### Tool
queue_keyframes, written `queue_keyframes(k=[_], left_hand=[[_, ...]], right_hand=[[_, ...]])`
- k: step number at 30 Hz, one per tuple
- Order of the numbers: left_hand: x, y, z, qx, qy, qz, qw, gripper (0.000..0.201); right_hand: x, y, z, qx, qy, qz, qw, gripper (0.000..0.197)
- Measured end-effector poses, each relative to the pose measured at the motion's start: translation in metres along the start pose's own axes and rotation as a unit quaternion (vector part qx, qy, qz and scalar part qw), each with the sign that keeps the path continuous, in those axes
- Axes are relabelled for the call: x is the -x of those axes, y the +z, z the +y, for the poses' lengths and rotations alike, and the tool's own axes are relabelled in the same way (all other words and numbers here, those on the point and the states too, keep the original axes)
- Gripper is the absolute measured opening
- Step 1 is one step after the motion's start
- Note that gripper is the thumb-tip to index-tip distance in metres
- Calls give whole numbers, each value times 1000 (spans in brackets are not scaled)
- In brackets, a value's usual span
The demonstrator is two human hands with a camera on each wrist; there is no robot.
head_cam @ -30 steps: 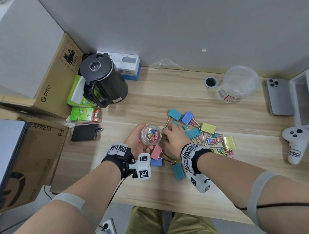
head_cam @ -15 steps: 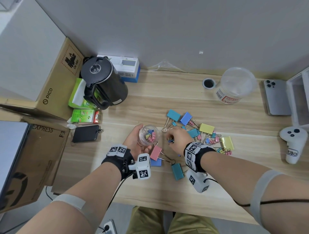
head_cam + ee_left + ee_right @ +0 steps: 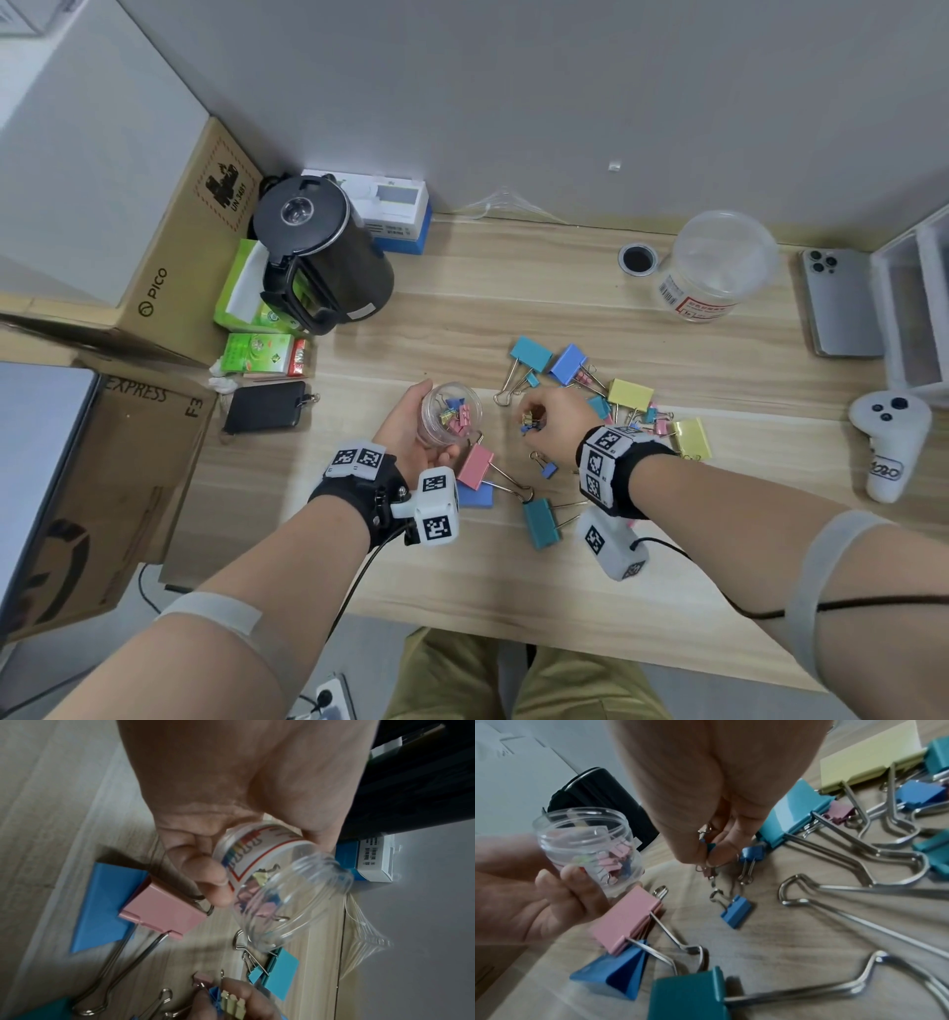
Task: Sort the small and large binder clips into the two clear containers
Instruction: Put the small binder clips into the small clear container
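Your left hand point(image 3: 411, 431) grips 1 small clear jar point(image 3: 452, 419) holding small clips. Your right hand point(image 3: 552, 426) pinches a bunch of small binder clips point(image 3: 529, 422) above the desk point(image 3: 513, 591); 1 large jar point(image 3: 719, 267) stands well apart.

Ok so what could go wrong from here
The right hand pinches several small clips in one grip; some may spill short of the small jar, whose mouth is narrow. The jar, tilted in the left hand, could tip its clips out. One small blue clip may get overlooked among the big ones.

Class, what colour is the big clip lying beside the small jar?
Pink, clearest in the right wrist view.
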State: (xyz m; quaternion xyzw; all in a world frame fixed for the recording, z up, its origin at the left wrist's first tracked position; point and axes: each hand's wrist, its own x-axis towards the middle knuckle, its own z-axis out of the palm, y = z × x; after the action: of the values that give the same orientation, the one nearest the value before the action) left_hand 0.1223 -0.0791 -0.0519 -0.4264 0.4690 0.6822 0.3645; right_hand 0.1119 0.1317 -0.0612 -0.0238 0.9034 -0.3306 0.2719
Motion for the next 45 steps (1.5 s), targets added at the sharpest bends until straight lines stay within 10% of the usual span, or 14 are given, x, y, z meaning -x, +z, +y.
queue_keyframes(k=[8,15,24,29,34,45], left_hand=[[1,2,6,-19,6,33,999,61],[0,13,10,-39,36,7,999,56],[-5,6,5,-30,8,-49,998,63],[-5,3,7,-27,4,-72,997,57],[-3,4,9,-30,-9,-62,998,55],[-9,3,8,-30,-11,-41,999,60]], right_hand=[[-11,-29,-35,-256,38,21,966,30],[-4,-22,-64,-241,-37,2,970,15],[-5,-34,-33,-366,59,29,928,14],[2,-27,-1,-89,24,-10,996,13],[15,-15,20,242,-57,-85,965,57],[7,4,13,214,-29,-100,971,63]])
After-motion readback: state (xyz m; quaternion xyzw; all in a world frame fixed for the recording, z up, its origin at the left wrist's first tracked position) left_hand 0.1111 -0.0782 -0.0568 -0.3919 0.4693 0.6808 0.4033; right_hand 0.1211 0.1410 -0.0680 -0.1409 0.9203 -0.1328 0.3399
